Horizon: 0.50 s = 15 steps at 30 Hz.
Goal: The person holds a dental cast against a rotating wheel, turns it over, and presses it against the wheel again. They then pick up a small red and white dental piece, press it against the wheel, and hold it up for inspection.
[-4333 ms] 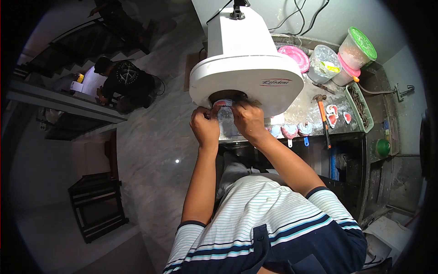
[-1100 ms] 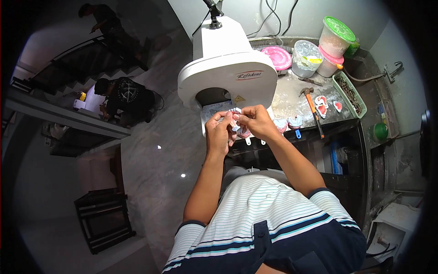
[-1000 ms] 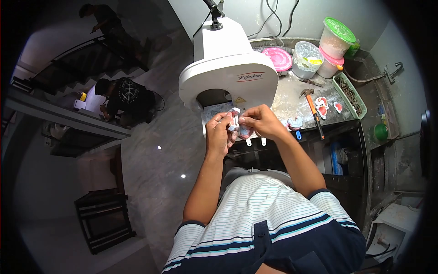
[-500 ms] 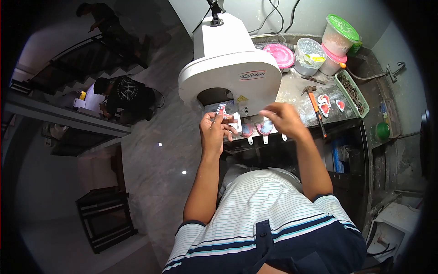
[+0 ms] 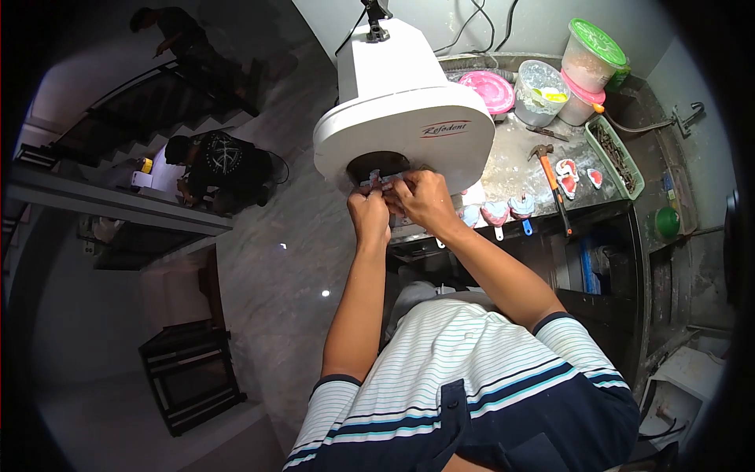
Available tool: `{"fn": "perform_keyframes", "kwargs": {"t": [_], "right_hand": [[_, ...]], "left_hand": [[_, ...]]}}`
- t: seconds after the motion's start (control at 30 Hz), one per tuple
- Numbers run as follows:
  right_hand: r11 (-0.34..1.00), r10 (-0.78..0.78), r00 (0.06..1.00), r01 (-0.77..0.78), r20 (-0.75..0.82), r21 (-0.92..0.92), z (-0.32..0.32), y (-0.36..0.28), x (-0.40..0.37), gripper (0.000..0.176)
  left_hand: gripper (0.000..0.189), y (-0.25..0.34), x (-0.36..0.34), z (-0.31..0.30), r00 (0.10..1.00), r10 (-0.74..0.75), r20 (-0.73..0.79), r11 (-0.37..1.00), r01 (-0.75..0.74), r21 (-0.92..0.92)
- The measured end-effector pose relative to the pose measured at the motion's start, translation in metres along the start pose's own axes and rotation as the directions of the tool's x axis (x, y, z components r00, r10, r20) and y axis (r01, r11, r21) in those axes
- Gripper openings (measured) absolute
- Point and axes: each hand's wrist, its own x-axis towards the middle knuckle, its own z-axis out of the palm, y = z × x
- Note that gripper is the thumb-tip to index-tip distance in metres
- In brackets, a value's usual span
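A white model-trimmer machine (image 5: pixel 409 102) stands on the grey bench (image 5: pixel 519 169). My left hand (image 5: pixel 368 216) and my right hand (image 5: pixel 421 200) are side by side at its dark front opening (image 5: pixel 376 165). Together they hold a small pink and white dental cast (image 5: pixel 384 182) against that opening; my fingers hide most of it. Three more casts on small trays (image 5: pixel 495 212) sit along the bench's front edge, just right of my right hand.
A hammer with an orange handle (image 5: pixel 555 185), red and white casts (image 5: pixel 568 169), a green tray (image 5: pixel 620 161), lidded tubs (image 5: pixel 594 55) and a pink bowl (image 5: pixel 489 86) lie on the bench. Below left, a person in black (image 5: pixel 216 161) crouches near a staircase.
My right hand has come back from the bench edge to join my left. Both hands have lifted the cast up to the machine's opening.
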Motion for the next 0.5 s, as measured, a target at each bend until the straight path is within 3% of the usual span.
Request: {"fn": "perform_keyframes", "kwargs": {"t": [0.27, 0.33, 0.5], "right_hand": [[0.997, -0.049, 0.998, 0.052, -0.046, 0.066, 0.011, 0.007, 0.005, 0.031], [0.996, -0.083, 0.994, 0.079, -0.072, -0.049, 0.015, 0.012, 0.007, 0.032], [0.996, -0.062, 0.994, 0.057, -0.091, -0.063, 0.016, 0.01, 0.006, 0.032]], "left_hand": [[0.024, -0.008, 0.008, 0.002, 0.992, 0.023, -0.128, 1.0, -0.023, -0.003], [0.02, -0.005, 0.006, 0.003, 0.992, 0.005, -0.124, 1.0, -0.003, 0.016], [0.021, -0.001, 0.004, 0.006, 0.991, 0.011, -0.136, 1.0, -0.007, 0.03]]}}
